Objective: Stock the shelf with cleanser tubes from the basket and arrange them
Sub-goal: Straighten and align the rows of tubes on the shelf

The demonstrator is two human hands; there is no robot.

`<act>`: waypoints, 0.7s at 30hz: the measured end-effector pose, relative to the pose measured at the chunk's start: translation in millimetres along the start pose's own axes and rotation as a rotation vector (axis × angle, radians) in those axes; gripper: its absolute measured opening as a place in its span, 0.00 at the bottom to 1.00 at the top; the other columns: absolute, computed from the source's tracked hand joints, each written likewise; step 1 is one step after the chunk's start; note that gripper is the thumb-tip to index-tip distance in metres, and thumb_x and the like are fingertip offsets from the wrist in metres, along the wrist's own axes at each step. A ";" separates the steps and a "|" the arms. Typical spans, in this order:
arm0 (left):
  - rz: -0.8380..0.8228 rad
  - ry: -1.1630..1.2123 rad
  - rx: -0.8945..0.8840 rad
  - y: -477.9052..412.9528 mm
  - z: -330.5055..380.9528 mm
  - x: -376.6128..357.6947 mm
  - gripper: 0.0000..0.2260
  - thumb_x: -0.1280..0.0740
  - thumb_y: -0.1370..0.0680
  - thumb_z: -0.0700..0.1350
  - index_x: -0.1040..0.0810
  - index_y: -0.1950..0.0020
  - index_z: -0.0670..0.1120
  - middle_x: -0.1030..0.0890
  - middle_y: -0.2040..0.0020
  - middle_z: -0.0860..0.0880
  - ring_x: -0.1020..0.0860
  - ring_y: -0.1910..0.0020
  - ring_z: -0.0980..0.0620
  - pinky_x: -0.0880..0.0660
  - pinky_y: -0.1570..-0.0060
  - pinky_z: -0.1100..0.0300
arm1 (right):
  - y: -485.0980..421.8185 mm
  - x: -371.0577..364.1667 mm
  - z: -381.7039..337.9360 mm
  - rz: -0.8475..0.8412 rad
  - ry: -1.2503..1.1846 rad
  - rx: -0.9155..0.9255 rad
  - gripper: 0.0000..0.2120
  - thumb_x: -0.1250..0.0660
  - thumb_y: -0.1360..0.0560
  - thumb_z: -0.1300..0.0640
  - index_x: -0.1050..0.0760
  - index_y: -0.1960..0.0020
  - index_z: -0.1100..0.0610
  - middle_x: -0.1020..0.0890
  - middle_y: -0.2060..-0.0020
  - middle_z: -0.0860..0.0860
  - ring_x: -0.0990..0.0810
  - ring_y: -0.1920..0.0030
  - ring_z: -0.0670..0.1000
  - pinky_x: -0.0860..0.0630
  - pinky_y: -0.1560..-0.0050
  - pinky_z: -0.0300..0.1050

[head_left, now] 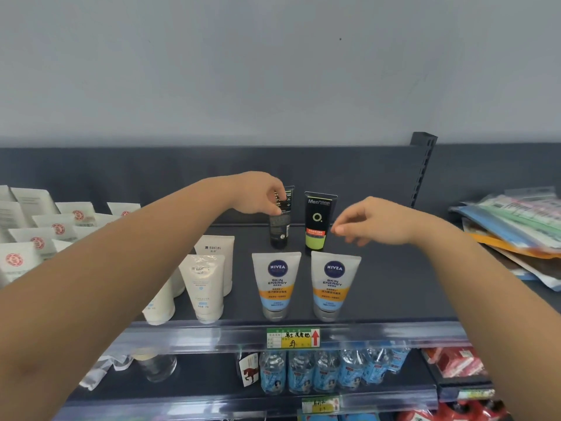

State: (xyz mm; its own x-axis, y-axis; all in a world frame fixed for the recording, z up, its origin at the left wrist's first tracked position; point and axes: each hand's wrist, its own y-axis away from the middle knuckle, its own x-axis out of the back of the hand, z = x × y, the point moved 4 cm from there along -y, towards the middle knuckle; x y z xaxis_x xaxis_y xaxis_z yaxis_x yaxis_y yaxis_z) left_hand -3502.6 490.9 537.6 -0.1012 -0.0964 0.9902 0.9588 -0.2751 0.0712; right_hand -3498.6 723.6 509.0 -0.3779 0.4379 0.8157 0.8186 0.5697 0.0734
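Black tube (280, 227), likely light and squashy, is being pinched at its stiffer crimp by left hand (261, 192); right hand (373, 221) is being held slack, empty.

We see both of our arms bare from the elbow down. The left forearm (136, 253) and the right forearm (455, 268) look broad near the camera and taper toward the wrists. The left grip (261, 192) and the right grip (368, 221) are bare too, with short, rounded fingers and closely trimmed nails.
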 end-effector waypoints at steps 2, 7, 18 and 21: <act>0.094 0.016 0.030 -11.9 -8.2 4.1 0.17 0.32 0.22 0.47 0.27 0.34 0.49 0.22 0.39 0.49 0.25 0.47 0.51 0.29 0.41 0.55 | -12.8 5.4 -3.5 0.136 0.184 0.023 0.08 0.35 0.22 0.51 0.20 0.46 0.48 0.19 0.55 0.41 0.20 0.55 0.41 0.24 0.49 0.39; 0.123 -0.073 0.085 -35.7 -20.2 3.2 0.22 0.36 0.23 0.35 0.32 0.30 0.49 0.29 0.35 0.43 0.26 0.40 0.44 0.29 0.42 0.53 | -46.3 8.0 -3.3 0.256 0.354 0.026 0.12 0.36 0.23 0.54 0.23 0.40 0.50 0.27 0.41 0.49 0.26 0.43 0.51 0.31 0.45 0.42; -0.060 -0.254 0.014 -53.3 -16.1 -10.6 0.27 0.42 0.23 0.31 0.34 0.26 0.49 0.29 0.30 0.46 0.31 0.32 0.45 0.32 0.39 0.56 | -80.6 -5.7 15.6 0.221 0.359 -0.017 0.16 0.39 0.23 0.63 0.27 0.36 0.54 0.27 0.40 0.53 0.30 0.48 0.49 0.33 0.47 0.41; -0.016 -0.229 0.014 -57.7 -18.3 -7.7 0.17 0.38 0.22 0.36 0.25 0.34 0.46 0.21 0.41 0.47 0.24 0.42 0.46 0.29 0.46 0.57 | -81.7 -5.1 17.0 0.257 0.332 -0.007 0.15 0.40 0.22 0.64 0.26 0.38 0.54 0.25 0.42 0.51 0.30 0.49 0.48 0.32 0.47 0.41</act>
State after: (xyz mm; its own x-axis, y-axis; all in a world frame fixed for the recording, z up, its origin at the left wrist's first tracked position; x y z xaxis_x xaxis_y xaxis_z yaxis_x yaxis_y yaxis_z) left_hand -3562.0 490.0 523.7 -0.0555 0.1282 0.9902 0.9613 -0.2612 0.0877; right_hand -3570.9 686.7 489.1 -0.0019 0.3166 0.9485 0.8716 0.4655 -0.1537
